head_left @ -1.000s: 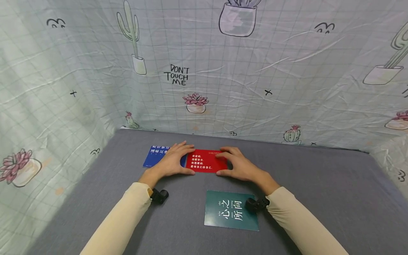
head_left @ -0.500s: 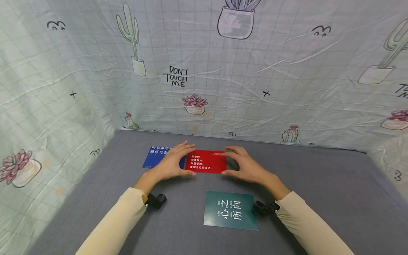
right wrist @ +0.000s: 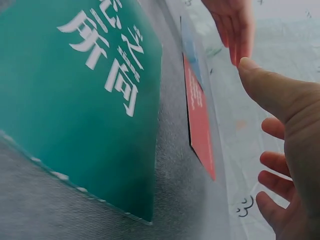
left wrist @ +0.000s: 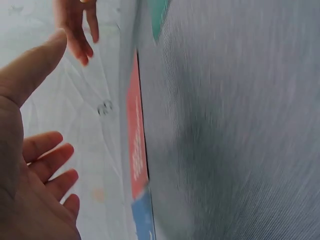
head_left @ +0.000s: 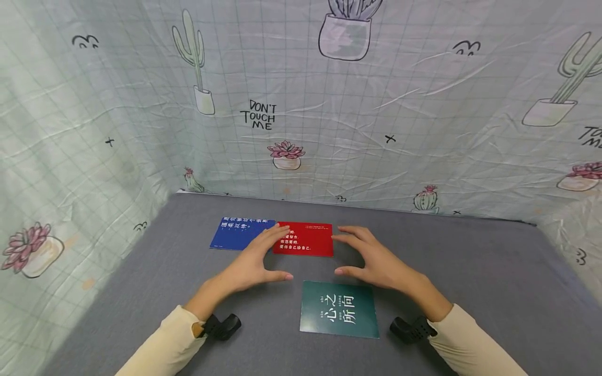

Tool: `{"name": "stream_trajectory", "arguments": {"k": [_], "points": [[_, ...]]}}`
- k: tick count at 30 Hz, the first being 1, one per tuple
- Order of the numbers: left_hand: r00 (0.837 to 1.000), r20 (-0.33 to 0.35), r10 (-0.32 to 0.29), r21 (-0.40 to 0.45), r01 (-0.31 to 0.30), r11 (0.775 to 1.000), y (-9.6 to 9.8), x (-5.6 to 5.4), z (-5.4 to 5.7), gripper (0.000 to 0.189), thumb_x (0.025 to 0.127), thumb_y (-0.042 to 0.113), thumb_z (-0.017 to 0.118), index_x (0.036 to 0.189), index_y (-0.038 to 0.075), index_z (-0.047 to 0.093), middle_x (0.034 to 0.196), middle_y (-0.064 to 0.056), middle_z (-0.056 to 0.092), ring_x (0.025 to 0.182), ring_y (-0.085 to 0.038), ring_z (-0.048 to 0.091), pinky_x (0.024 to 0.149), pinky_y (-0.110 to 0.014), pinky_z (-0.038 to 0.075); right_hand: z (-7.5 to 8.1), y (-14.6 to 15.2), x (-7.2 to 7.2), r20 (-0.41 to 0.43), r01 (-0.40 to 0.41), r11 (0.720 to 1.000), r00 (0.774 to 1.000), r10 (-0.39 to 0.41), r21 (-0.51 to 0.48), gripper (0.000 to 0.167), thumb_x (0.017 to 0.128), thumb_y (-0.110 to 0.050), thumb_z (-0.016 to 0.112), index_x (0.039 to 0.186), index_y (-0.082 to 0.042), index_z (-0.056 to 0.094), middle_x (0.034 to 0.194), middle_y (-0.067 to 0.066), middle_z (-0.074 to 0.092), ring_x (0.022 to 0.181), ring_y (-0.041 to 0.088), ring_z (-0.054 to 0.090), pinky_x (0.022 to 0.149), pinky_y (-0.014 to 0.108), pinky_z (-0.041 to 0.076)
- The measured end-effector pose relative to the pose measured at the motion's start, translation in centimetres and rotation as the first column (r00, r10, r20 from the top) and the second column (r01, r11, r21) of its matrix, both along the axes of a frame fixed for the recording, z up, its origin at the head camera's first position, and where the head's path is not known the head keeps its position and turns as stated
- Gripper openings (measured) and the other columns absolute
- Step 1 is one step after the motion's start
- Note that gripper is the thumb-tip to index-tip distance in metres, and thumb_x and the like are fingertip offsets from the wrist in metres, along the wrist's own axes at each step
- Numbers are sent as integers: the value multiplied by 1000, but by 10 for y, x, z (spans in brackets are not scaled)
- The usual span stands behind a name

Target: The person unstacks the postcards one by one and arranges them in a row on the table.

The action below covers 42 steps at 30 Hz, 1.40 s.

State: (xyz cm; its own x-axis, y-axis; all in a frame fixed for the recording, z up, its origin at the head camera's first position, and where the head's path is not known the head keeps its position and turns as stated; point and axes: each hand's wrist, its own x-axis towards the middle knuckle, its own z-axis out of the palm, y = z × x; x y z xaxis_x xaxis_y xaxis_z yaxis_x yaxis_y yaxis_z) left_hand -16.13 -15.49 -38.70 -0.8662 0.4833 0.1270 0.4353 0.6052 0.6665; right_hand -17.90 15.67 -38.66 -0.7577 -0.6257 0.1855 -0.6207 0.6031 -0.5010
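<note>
Red card (head_left: 315,239) makes the easiest reference point, so I'll go from that: it's lying flat on the grey table (head_left: 470,277) with white Chinese characters on it. Blue card (head_left: 240,237), also flat with white writing, is right up at the red card's left end. Can't tell if those two overlap a bit or just meet at the edges, tbh. Then you've got a dark green card (head_left: 338,309) flat on the near side of the red card, bare table between them, its big white characters running sideways.

Left hand (head_left: 251,266) is over the red card's left end as the head view has it, fingers and thumb well apart. The left wrist view shows those fingers up clear of the card. Right hand (head_left: 376,261) is just off the red card's right end, with a wide gap between thumb and fingers there too. Both thumbs are on the near side of the red card, and the two hands sort of face each other across it.

Cream sleeves (head_left: 162,342) and black wrist gadgets (head_left: 411,330) are further to the near side. Behind the red card, past the table edge, hangs a pale gridded cloth (head_left: 329,120) with cactus drawings and "DON'T TOUCH ME" lettering.
</note>
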Motion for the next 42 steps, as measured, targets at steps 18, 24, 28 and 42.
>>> {"name": "stream_trajectory", "arguments": {"k": [18,24,28,42], "points": [[995,88,-52,84,45,995,29,68,-3,94,70,41,84,149,28,34,155,0,26,143,-30,17,106,-62,24,-16,31,64,-44,21,999,999,-22,-25,75,77,-47,76,142,-25,45,146,2,38,131,16,33,96,47,45],[988,138,-65,115,49,992,35,74,-16,92,70,44,82,148,25,36,155,-3,28,142,-31,18,106,-63,22,-24,35,82,-39,24,999,999,-26,-39,75,77,-47,76,142,-22,46,145,0,39,130,15,34,95,48,46],[986,148,-74,110,58,992,37,74,-25,92,70,43,82,148,20,37,154,-1,29,143,-28,17,107,-62,23,-30,38,90,-35,47,998,998,-49,-47,74,78,-49,74,141,-23,46,144,-1,40,130,16,34,94,51,45],[992,-39,-118,14,119,993,39,68,-35,95,67,34,87,145,5,39,151,-5,36,143,-25,19,115,-46,13,-41,39,94,-24,54,997,998,-55,-55,74,77,-52,73,140,-23,47,147,1,37,133,19,29,96,46,44]]}}
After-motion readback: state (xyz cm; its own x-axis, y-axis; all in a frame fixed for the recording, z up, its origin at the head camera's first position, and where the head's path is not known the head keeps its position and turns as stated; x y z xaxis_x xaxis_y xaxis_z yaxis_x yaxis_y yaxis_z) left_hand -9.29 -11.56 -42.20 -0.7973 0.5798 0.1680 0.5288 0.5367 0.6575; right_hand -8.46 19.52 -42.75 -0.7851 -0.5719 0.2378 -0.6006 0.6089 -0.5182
